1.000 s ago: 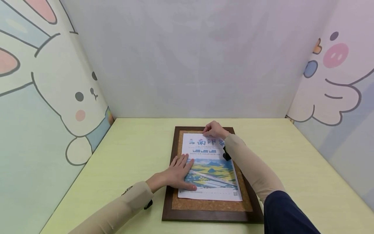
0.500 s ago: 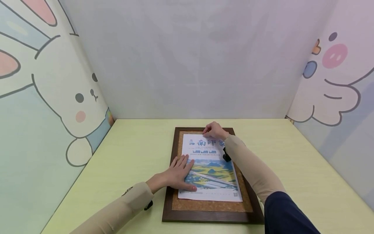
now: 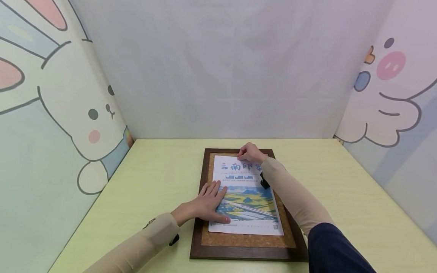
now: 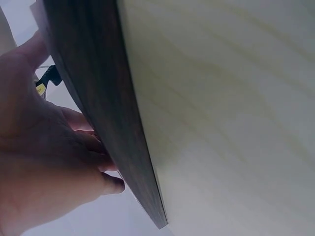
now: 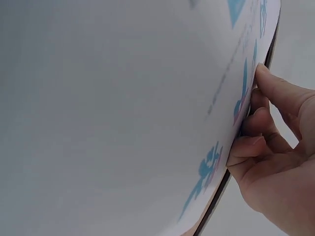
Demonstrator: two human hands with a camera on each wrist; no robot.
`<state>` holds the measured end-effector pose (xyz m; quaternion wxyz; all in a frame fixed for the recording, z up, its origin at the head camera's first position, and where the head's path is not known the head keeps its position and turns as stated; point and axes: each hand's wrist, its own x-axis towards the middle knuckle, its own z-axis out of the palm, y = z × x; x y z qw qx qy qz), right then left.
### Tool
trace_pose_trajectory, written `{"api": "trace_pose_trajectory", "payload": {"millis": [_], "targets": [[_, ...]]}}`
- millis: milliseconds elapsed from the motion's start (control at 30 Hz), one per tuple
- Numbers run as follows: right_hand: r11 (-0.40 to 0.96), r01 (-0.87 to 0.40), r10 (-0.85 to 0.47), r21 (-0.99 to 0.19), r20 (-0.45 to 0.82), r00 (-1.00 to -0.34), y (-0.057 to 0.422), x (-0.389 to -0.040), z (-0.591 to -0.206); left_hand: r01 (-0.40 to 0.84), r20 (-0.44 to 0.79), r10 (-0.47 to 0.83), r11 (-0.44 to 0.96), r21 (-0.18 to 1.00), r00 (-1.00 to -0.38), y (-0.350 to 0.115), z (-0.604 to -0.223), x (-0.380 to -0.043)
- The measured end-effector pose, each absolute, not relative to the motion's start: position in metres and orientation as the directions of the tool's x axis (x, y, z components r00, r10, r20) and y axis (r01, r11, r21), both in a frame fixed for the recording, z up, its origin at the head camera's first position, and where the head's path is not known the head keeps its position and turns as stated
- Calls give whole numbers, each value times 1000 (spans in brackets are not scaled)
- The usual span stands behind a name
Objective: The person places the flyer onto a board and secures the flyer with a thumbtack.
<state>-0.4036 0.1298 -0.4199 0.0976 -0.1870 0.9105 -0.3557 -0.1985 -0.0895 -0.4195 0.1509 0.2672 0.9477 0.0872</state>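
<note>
A printed poster (image 3: pixel 247 197), with blue Chinese characters above a blue, yellow and green landscape, lies on a cork board (image 3: pixel 249 240) in a dark brown wooden frame (image 3: pixel 239 252). My left hand (image 3: pixel 207 206) rests on the poster's lower left with fingers spread and straight. The left wrist view shows that hand (image 4: pixel 49 147) behind the frame's dark side (image 4: pixel 96 83). At the poster's top edge is my right hand (image 3: pixel 252 153). In the right wrist view, its fingers (image 5: pixel 258 123) are curled and its thumb touches the sheet. I cannot tell what its fingertips pinch.
A pale yellow-green table (image 3: pixel 164 170) lies under the board. Around it stand a grey back wall (image 3: pixel 225 76) and side walls with cartoon figures, a rabbit (image 3: pixel 78 113) on the left. Each wrist carries a small black device, one by the poster's right edge (image 3: pixel 264 182).
Both hands keep nearly the same places on the poster. Only slight shifts of the right hand and the view show.
</note>
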Motion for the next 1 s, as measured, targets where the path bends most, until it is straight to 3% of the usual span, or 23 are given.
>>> {"api": "trace_pose_trajectory", "payload": {"millis": [567, 800, 1000], "targets": [[708, -150, -296, -690, -97, -950, 135, -403, -421, 500, -247, 558, 826, 260, -792, -87, -418, -197], [777, -169, -274, -606, -84, -958, 132, -407, -411, 512, -244, 554, 831, 218, -796, -84, -416, -201], [748, -232, -315, -622, -24, -949, 128, -399, -404, 489, -263, 536, 843, 225, -803, -84, -412, -204]]}}
